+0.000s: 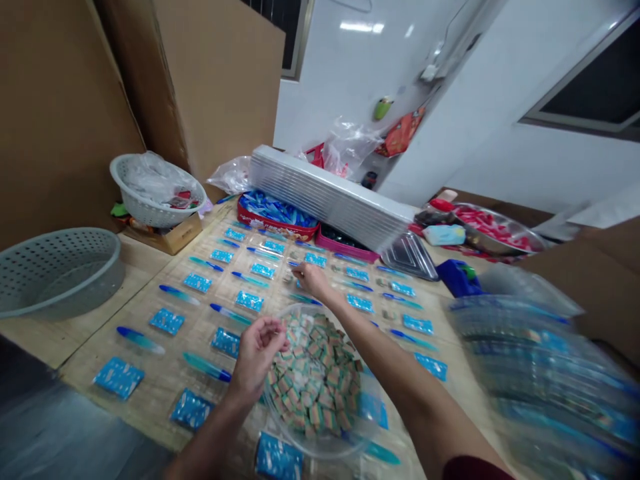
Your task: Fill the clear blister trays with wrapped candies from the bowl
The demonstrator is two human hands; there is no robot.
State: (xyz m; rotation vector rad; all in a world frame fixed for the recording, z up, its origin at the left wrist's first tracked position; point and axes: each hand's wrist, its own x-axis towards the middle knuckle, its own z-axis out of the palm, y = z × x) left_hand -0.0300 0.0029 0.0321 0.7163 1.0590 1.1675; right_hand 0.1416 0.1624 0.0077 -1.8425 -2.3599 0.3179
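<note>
Our right hand [311, 279] is hanging far out over the table [165, 373], fingers bunched and pointing down among the rows. Whether it is pinching anything, we cannot tell. Our left hand [256, 355] is curling almost closed, fingertips meeting the thumb, right at the rim of the clear bowl [300, 445]; anything inside that grip is hidden.

The bowl is sitting just in front of us, heaped with small wrapped blocks [315, 383]. We are judging these light, firm and a little slick in their wrappers, best pinched across the two long sides, one at a time.

Around the bowl, blue packets [249, 301] and blue pens [229, 313] are lying in rows. A grey basket [55, 270] is standing at far left.
</note>
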